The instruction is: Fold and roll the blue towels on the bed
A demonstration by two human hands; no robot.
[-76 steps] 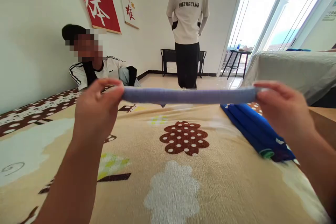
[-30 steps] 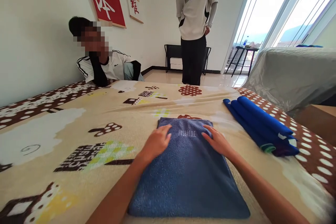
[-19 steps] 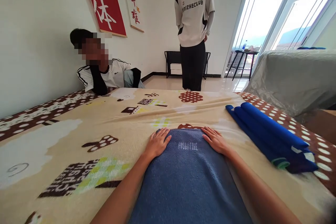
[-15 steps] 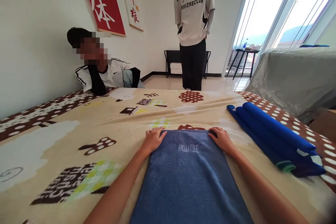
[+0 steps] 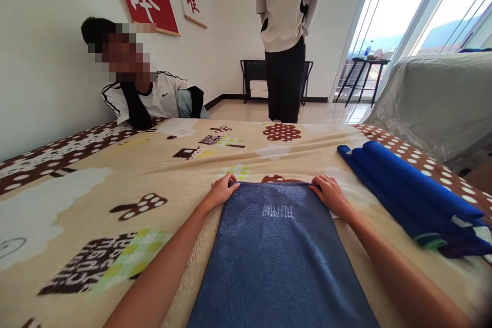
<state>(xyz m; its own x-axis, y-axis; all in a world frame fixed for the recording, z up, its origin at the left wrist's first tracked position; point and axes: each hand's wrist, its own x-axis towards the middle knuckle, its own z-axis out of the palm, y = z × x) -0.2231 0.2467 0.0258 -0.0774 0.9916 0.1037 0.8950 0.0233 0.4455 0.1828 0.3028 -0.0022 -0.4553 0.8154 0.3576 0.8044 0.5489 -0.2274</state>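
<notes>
A dark blue towel (image 5: 277, 256) with white embroidered lettering lies flat on the patterned beige blanket (image 5: 115, 174), running from its far edge toward me. My left hand (image 5: 222, 190) pinches the towel's far left corner. At the far right corner my right hand (image 5: 329, 193) grips the edge the same way. Both sets of fingers are curled on the cloth.
A stack of folded bright blue towels (image 5: 411, 195) lies to the right on the blanket. One person (image 5: 142, 97) sits at the far left side, another (image 5: 286, 31) stands beyond the far edge. A grey-covered piece of furniture (image 5: 434, 97) stands at right.
The towel, held up stretched between my hands, was laid flat. My hands smoothed its top, then slid outward to the far corners and closed on them.
</notes>
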